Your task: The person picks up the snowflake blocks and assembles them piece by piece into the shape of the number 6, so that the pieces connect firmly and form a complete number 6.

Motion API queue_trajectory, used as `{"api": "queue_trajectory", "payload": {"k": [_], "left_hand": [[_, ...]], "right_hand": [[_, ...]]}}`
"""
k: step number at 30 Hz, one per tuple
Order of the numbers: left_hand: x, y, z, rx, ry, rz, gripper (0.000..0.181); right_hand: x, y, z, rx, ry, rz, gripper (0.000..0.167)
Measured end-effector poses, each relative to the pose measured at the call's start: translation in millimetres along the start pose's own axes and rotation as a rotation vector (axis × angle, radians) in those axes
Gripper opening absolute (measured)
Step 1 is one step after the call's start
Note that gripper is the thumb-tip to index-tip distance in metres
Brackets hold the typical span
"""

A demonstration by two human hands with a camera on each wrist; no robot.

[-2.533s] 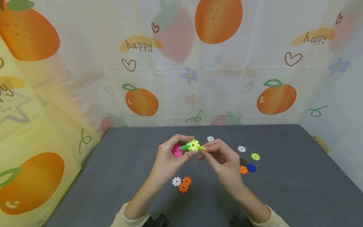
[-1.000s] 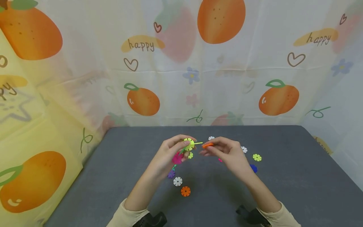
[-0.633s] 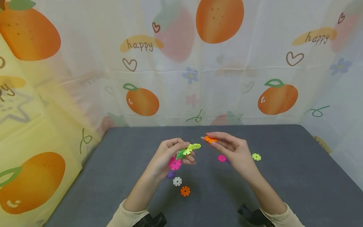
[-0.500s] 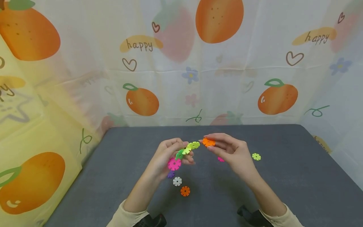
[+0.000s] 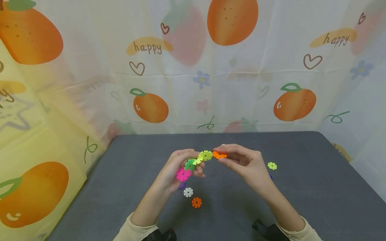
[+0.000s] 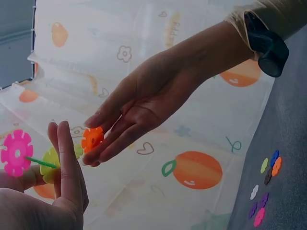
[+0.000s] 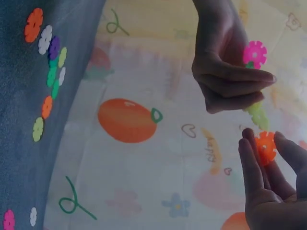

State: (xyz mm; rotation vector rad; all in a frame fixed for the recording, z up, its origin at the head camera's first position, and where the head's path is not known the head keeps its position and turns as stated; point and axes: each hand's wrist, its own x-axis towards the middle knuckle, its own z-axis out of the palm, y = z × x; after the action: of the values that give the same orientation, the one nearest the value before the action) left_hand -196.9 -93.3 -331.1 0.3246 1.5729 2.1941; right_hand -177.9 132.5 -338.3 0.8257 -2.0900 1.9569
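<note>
In the head view my left hand (image 5: 172,170) holds a chain of notched plastic snowflake discs, pinching it near its middle. The chain runs from a pink disc (image 5: 183,174) through a green disc (image 5: 189,165) to two yellow-green discs, the last (image 5: 206,155) pointing right. My right hand (image 5: 249,163) pinches an orange disc (image 5: 219,155) between thumb and fingers, seen also as an orange disc (image 7: 266,148) in the right wrist view. Its edge is right at the end of the chain; whether the slots are engaged, I cannot tell.
On the dark grey table (image 5: 120,201) lie loose discs: purple (image 5: 182,185), white (image 5: 188,192) and orange (image 5: 196,202) near the left forearm, yellow-green (image 5: 272,165) at right. Several others, hidden behind the hands, show in the wrist views. A fruit-print curtain (image 5: 181,100) stands behind.
Earlier both hands were on the chain. One of two orange discs left the front of the table; the right hand, holding an orange disc, has since moved it to the chain's yellow-green end.
</note>
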Motion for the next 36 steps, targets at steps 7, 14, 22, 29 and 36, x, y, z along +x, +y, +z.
{"api": "queue_trajectory", "payload": {"k": [7, 14, 22, 29, 36], "left_hand": [[-1.9, 1.6, -1.1, -0.014, -0.019, -0.021, 0.019], [-2.5, 1.7, -1.5, 0.005, -0.046, 0.002, 0.025], [-2.1, 0.6, -1.8, 0.14, -0.033, 0.054, 0.025], [-0.5, 1.4, -6.0, 0.202, -0.066, 0.032, 0.018], [-1.1, 4.8, -9.8, 0.21, -0.146, -0.002, 0.03]], "right_hand": [[0.3, -2.9, -2.1, 0.017, -0.037, 0.004, 0.031], [-0.1, -4.9, -3.6, 0.022, -0.067, 0.017, 0.031], [-2.1, -6.1, -2.9, -0.024, -0.092, 0.008, 0.033], [-2.3, -8.0, -3.0, -0.097, -0.084, -0.015, 0.035], [-4.4, -9.7, -5.0, -0.154, -0.126, -0.105, 0.04]]}}
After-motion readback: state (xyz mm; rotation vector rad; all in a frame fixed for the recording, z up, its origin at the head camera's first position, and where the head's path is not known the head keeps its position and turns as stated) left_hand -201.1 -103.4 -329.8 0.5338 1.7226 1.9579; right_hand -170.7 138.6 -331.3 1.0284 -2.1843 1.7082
